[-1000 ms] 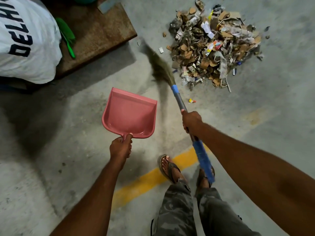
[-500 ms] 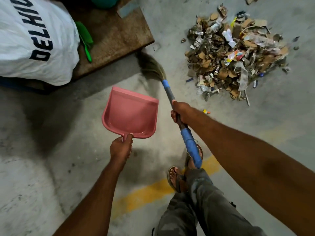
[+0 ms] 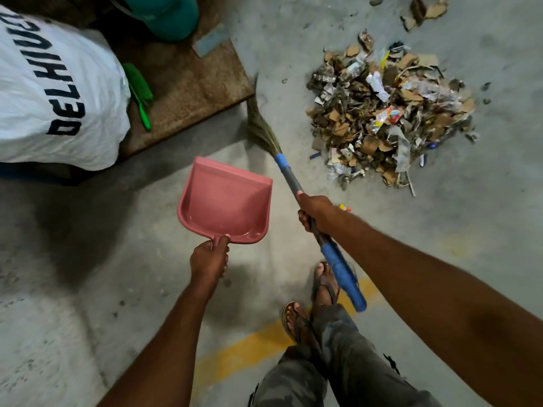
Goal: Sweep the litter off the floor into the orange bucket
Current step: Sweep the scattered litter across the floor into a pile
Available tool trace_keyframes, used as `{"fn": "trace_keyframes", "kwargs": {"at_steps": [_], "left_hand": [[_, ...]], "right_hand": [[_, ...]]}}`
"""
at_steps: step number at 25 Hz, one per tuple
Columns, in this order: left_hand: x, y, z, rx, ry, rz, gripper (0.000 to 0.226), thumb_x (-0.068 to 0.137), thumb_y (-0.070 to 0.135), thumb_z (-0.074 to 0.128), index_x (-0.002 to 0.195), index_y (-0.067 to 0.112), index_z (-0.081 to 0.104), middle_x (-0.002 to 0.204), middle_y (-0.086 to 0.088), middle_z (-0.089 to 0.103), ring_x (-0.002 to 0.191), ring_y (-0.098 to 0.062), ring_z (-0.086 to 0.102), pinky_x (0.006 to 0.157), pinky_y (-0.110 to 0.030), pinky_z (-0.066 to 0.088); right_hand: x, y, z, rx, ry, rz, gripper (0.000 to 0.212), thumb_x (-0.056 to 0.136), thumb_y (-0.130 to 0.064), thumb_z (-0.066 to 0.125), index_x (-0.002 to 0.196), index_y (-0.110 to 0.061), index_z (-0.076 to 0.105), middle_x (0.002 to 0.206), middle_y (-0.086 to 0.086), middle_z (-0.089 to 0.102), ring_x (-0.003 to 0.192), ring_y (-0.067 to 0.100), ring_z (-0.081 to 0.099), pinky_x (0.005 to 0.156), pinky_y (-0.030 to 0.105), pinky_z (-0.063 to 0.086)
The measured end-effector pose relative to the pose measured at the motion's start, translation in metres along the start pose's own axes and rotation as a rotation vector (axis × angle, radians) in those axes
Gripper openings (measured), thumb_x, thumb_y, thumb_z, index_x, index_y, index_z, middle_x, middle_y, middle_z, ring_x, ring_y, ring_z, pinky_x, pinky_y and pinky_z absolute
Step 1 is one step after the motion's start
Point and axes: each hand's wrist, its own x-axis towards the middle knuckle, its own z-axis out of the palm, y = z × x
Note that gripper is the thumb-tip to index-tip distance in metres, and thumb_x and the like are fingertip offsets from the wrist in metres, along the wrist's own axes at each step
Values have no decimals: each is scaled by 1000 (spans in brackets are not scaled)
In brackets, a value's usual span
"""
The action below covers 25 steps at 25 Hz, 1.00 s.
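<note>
A heap of litter (image 3: 390,118), mostly torn cardboard, paper and wrappers, lies on the concrete floor at the upper right. My left hand (image 3: 209,259) grips the handle of a pink dustpan (image 3: 224,201), held above the floor left of the heap. My right hand (image 3: 314,211) grips the grey and blue handle of a grass broom (image 3: 261,124). The broom's bristles point up and left, toward the corner of a rusty plate, well left of the heap. No orange bucket is in view.
A full white sack (image 3: 55,92) with dark lettering lies at the upper left on a rusty brown plate (image 3: 188,83), beside a green brush (image 3: 139,92) and a teal container (image 3: 167,13). A yellow line (image 3: 244,348) crosses the floor by my sandalled feet (image 3: 296,318). Stray scraps (image 3: 420,10) lie at the top right.
I have stepped forward, so the sack, plate and heap have shifted in view. The broom head has swung left, away from the heap toward the plate's corner. The dustpan stays in my left hand.
</note>
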Motion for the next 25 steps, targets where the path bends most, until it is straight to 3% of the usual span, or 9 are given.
{"fn": "trace_keyframes", "kwargs": {"at_steps": [2, 4, 8, 12, 15, 17, 21, 25], "left_hand": [[-1, 4, 3, 14, -11, 28, 35, 93, 37, 68, 76, 7, 68, 55, -4, 59, 44, -18, 49, 47, -26, 39], [-1, 5, 9, 3, -21, 38, 34, 94, 35, 68, 77, 6, 68, 57, -5, 59, 44, -18, 47, 46, -25, 38], [-20, -1, 15, 21, -80, 63, 36, 94, 37, 68, 77, 6, 67, 60, -7, 59, 45, -18, 48, 43, -24, 39], [-51, -15, 10, 30, -118, 80, 37, 93, 39, 69, 72, 9, 65, 57, -5, 58, 45, -19, 48, 45, -25, 39], [-76, -33, -3, 68, -153, 95, 36, 93, 37, 69, 70, 10, 64, 56, -5, 57, 43, -19, 47, 45, -25, 38], [-90, -48, -14, 95, -171, 98, 35, 93, 36, 69, 70, 10, 64, 55, -4, 57, 42, -18, 46, 44, -24, 38], [-124, -63, -27, 121, -200, 119, 35, 93, 36, 70, 71, 9, 64, 53, -2, 56, 41, -17, 45, 43, -23, 36], [-173, -62, -27, 78, -223, 92, 33, 93, 34, 68, 70, 9, 62, 55, -3, 54, 34, -12, 41, 38, -19, 31]], "right_hand": [[16, -12, -20, 23, 41, 42, 43, 106, -42, 49, 82, -6, 49, 49, 8, 48, 36, 19, 42, 42, 23, 36], [19, -8, -31, -14, 187, 29, 49, 104, -46, 51, 77, -5, 52, 49, 10, 51, 37, 22, 45, 42, 26, 40], [-25, 35, -49, -25, 349, -87, 54, 95, -56, 58, 90, -3, 61, 67, 16, 62, 42, 25, 54, 38, 28, 45], [-82, 121, -70, -319, 290, -128, 77, 84, -76, 51, 86, -1, 67, 78, 20, 70, 66, 36, 69, 61, 43, 60], [-118, 166, -91, -360, 217, -42, 59, 96, -59, 59, 71, -5, 61, 60, 12, 61, 49, 28, 58, 51, 32, 49], [-127, 177, -114, -360, 243, 52, 55, 100, -49, 58, 73, -2, 61, 56, 13, 58, 43, 26, 53, 48, 32, 46], [-164, 187, -152, -300, 403, 17, 55, 100, -50, 56, 84, 2, 65, 60, 15, 63, 47, 29, 58, 54, 36, 53], [-222, 210, -174, -402, 389, -84, 59, 99, -57, 54, 76, -4, 62, 64, 15, 64, 52, 30, 61, 57, 37, 54]]}}
